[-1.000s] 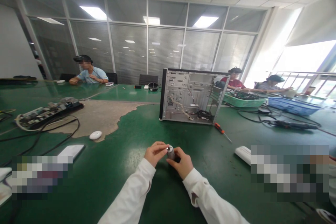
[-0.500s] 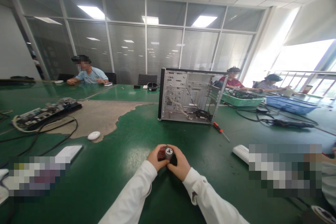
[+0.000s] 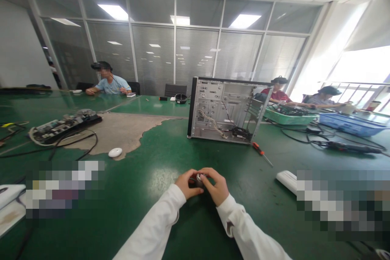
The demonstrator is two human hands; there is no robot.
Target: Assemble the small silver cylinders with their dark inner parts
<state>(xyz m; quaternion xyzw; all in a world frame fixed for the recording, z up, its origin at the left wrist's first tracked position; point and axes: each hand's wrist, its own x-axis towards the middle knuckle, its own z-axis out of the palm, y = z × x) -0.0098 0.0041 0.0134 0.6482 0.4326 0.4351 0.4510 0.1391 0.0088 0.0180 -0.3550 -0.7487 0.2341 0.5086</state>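
A small silver-grey metal cylinder (image 3: 199, 178) is held upright between my hands, low over the green table. Its round top end faces up, and most of its side is hidden by fingers. My left hand (image 3: 187, 185) wraps round it from the left, thumb along the near side. From the right, my right hand (image 3: 217, 183) grips it, with the thumb pressed on top near the rim. Beyond my hands stands an opened computer case (image 3: 224, 109), its metal inside and loose wires showing. An orange-and-black screwdriver (image 3: 262, 153) lies by the case's near right corner.
On the left lie a stripped circuit assembly (image 3: 65, 126) with black cables and a white round piece (image 3: 115, 152). At right are a green basket (image 3: 291, 118), a blue basket (image 3: 353, 124) and a black corded tool (image 3: 350, 146). Several people sit around the table.
My right thumb has moved up from the cylinder's near side onto its top. Both hands still hold the cylinder. The whole view has shifted slightly.
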